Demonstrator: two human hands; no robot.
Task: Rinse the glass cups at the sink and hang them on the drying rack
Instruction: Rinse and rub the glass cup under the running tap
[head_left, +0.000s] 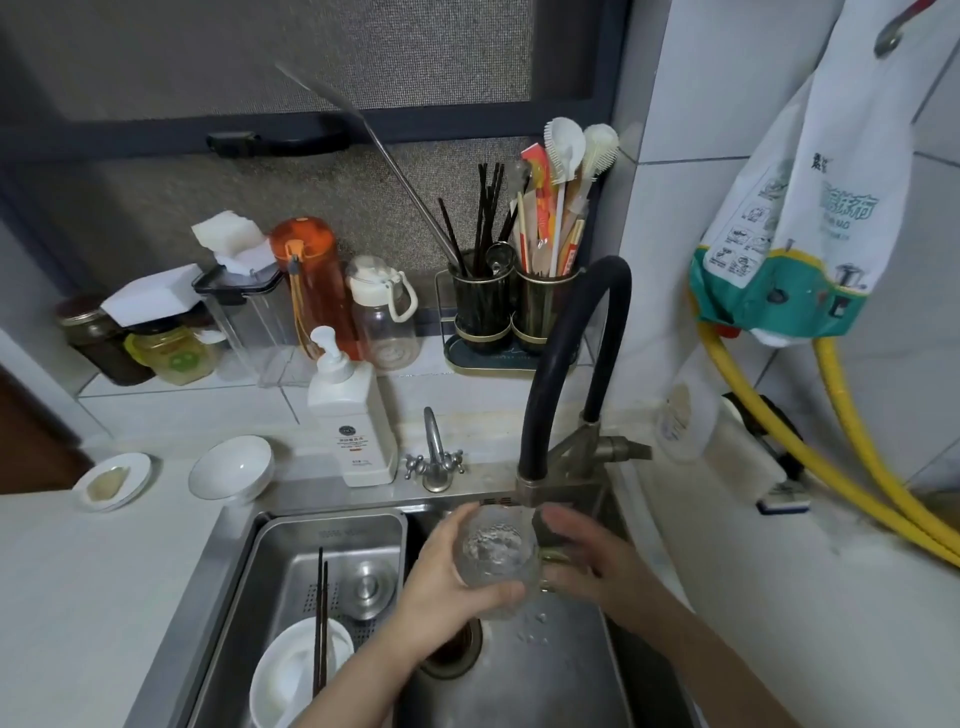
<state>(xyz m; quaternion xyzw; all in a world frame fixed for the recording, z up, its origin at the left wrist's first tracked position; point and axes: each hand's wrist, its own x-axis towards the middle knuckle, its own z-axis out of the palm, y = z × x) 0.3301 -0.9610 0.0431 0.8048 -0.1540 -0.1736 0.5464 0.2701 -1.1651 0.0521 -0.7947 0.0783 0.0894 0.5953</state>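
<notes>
Two hands, left hand (441, 582) gripping glass cup (496, 558)

A glass cup (496, 558) hides the left hand's (441, 587) palm and part of the right hand (587, 564) at its 3 o'clock. Both forearms run off the bottom edge. A white bowl (296, 670) at 7 o'clock is cut by that edge. Label print on the soap bottle (350, 415) is too small to read.

Cup (496, 558) sits under the tap (563, 384), over the sink (550, 670). Left: tray (291, 566) holding plate (291, 675) and chopsticks (321, 618). Soap (353, 421) stands behind.
</notes>
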